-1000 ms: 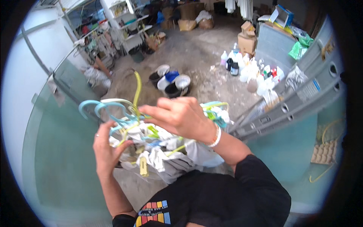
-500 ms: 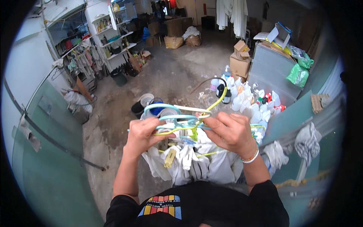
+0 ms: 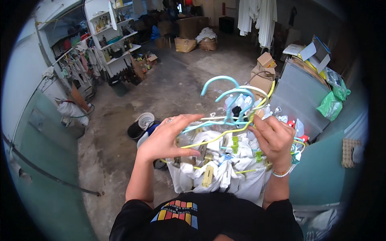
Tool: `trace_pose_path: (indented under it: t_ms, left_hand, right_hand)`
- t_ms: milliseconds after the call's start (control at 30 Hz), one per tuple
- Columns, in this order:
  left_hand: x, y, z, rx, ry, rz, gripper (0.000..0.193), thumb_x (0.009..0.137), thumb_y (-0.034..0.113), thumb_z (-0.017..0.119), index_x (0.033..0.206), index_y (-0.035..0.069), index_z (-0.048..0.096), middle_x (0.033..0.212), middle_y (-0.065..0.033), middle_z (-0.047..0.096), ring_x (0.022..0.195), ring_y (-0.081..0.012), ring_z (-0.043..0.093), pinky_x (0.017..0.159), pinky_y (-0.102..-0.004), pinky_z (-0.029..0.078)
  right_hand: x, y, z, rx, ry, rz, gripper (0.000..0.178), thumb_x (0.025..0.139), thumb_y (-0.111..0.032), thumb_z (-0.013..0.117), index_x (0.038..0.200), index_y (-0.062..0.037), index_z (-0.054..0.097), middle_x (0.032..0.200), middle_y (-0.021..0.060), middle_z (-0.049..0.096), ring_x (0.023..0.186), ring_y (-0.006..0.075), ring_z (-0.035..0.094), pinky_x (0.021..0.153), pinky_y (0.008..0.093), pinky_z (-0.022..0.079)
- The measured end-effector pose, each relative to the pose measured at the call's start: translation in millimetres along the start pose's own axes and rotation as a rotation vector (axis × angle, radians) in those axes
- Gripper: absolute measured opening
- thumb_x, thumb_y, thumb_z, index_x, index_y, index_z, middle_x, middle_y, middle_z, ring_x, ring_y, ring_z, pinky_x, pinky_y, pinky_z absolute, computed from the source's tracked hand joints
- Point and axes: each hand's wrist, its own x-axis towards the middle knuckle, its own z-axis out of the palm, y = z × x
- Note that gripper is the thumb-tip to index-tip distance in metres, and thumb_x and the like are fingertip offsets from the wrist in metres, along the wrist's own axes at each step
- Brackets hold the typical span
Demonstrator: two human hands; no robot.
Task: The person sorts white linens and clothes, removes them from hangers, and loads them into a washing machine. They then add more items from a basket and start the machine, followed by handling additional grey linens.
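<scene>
My right hand [image 3: 273, 138] is closed, pinching several clothes hangers near their hooks. The bunch holds light blue hangers [image 3: 205, 124], a yellow hanger [image 3: 219, 137] and a white one, with the hooks pointing up and away from me. My left hand [image 3: 169, 138] is open, thumb and fingers apart, around the left ends of the hangers. Below hang bunched white cloths [image 3: 189, 182], with clothespins on them: a beige clothespin [image 3: 208, 176], a white one beside it, and a green clothespin [image 3: 235, 144]. Fingertips of my right hand are partly hidden by the hangers.
Buckets [image 3: 138, 124] stand on the concrete floor beyond my left hand. At right are plastic jugs, a grey bin [image 3: 303, 96] and green plastic bags [image 3: 331, 105]. Glass panels [image 3: 44, 172] flank me. Shelves [image 3: 114, 40] and hanging white garments [image 3: 257, 20] are farther back.
The hangers have moved right, and their hooks now stand up instead of lying flat. My left hand has opened from its grip. My right hand still grips, shifted right.
</scene>
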Motion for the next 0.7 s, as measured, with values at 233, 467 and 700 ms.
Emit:
trace_pose_path:
  t_ms: [233, 467, 700]
  left_hand:
    - [235.5, -235.1, 3.9, -0.500, 0.224, -0.095, 0.117, 0.058, 0.039, 0.095, 0.156, 0.011, 0.039, 0.159, -0.0164, 0.041, 0.149, -0.0334, 0.036, 0.123, -0.0461, 0.028]
    - [483.9, -398.2, 31.1, -0.405, 0.316, -0.067, 0.060, 0.070, 0.017, 0.086, 0.126, 0.008, 0.068, 0.097, -0.0010, 0.063, 0.094, -0.0150, 0.062, 0.085, -0.0310, 0.049]
    - [653.9, -531.9, 21.8, -0.543, 0.581, -0.319, 0.052, 0.067, 0.011, 0.089, 0.117, 0.004, 0.074, 0.088, -0.0005, 0.064, 0.081, -0.0098, 0.060, 0.074, -0.0259, 0.047]
  right_hand:
    - [118.8, 165.4, 169.7, -0.086, -0.083, 0.052, 0.035, 0.071, -0.015, 0.087, 0.102, -0.0076, 0.076, 0.069, 0.0036, 0.053, 0.054, 0.0188, 0.056, 0.051, 0.0340, 0.042]
    - [204.0, 375.4, 334.4, -0.127, -0.141, 0.032, 0.032, 0.073, -0.018, 0.086, 0.101, -0.0068, 0.074, 0.069, 0.0047, 0.052, 0.056, 0.0200, 0.057, 0.051, 0.0343, 0.042]
    - [308.3, 585.2, 530.8, 0.139, -0.152, -0.080, 0.031, 0.072, -0.018, 0.086, 0.099, -0.0051, 0.075, 0.072, 0.0042, 0.059, 0.055, 0.0202, 0.060, 0.050, 0.0324, 0.044]
